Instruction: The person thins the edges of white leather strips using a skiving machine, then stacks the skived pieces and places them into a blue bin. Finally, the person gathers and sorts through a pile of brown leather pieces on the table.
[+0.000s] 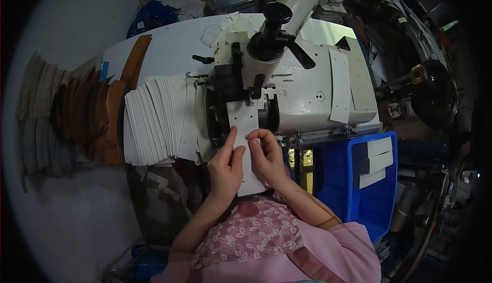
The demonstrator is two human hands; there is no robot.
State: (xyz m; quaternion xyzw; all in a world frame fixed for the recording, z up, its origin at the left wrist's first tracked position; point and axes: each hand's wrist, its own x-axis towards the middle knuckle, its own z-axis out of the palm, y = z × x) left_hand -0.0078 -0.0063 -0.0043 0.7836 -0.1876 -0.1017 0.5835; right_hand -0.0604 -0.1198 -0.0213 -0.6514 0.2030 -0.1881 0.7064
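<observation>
A long white strip (239, 115) with several small dark holes runs from under the head of a bench machine (302, 110) down toward my lap. My left hand (225, 165) lies along the strip's left side, index finger stretched up its edge and thumb apart over the strip. On the right side, my right hand (269, 157) has its index finger curled toward the thumb above the strip. A tiny dark spot shows at those fingertips; what they pinch, if anything, is too small to name. The strip's top end is partly hidden under the machine's presser (254, 91).
White pieces (148, 121) stand stacked left of the machine, beside brown pieces (84, 111) and grey ones (43, 88). A blue bin (328, 175) at the right holds white pieces (376, 155). A loose white strip (339, 86) lies on the machine body. Black levers (300, 55) jut from its head.
</observation>
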